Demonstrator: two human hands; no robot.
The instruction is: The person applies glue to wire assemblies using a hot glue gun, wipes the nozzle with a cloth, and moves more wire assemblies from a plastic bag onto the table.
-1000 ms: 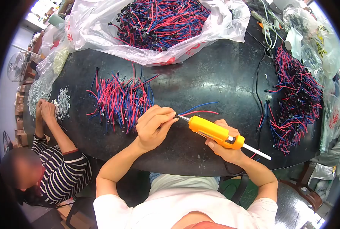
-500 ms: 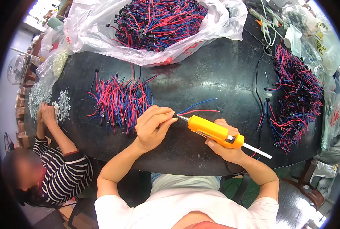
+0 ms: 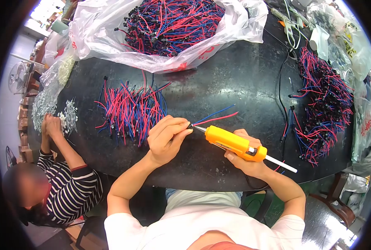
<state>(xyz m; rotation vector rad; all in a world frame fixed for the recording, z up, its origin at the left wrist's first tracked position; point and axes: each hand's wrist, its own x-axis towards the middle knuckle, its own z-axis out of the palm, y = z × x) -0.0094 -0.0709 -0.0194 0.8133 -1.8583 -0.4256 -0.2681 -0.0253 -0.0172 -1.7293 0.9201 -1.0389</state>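
Between the fingertips of my left hand is the small black connector of a wire pair, one red and one blue wire, whose free ends point right. My right hand is wrapped around a yellow hot glue gun. A white glue stick sticks out of its back end. The metal nozzle points left and meets the connector at my left fingertips; whether glue is coming out is too small to tell. Left of my left hand lies a pile of red and blue wires with black connectors.
A plastic bag full of similar wires stands at the back of the black table. Another wire heap lies at the right, beside a black cable. At the left, a co-worker's hands are over small pale parts.
The free ends of the red and blue wires have tilted slightly upward. My hands and the glue gun stay almost in place. The co-worker's hands have shifted a little.
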